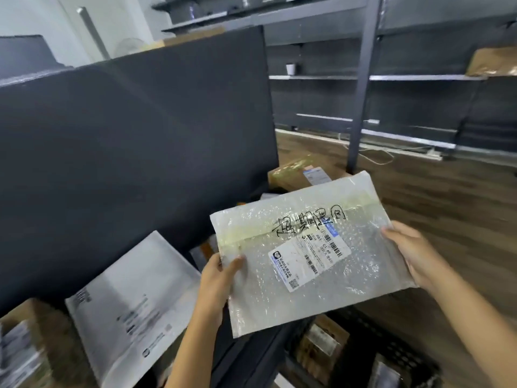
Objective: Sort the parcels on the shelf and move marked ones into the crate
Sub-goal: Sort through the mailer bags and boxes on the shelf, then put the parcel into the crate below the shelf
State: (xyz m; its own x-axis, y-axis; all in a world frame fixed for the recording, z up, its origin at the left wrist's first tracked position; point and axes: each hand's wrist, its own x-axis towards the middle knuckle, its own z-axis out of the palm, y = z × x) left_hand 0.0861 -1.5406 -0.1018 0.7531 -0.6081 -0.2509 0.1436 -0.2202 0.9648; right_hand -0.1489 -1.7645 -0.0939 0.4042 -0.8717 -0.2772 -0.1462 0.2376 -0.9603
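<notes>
bubble-wrap clear flat mailer (349, 278), ink-marked, is gripped edgewise by left hand (218, 278) and right hand (414, 256); best lowered level into the black perforated crate (397, 348) below.

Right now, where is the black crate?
Head view, bottom right: the black crate sits low, directly under the bubble mailer gripped by the left hand and right hand, right of the grey mailer.

Both forearms rise from the bottom edge. The left hand (221, 278), lower centre, pinches the parcel (279, 306), thumb on top; the right hand (414, 256), centre right, grips its opposite edge.
</notes>
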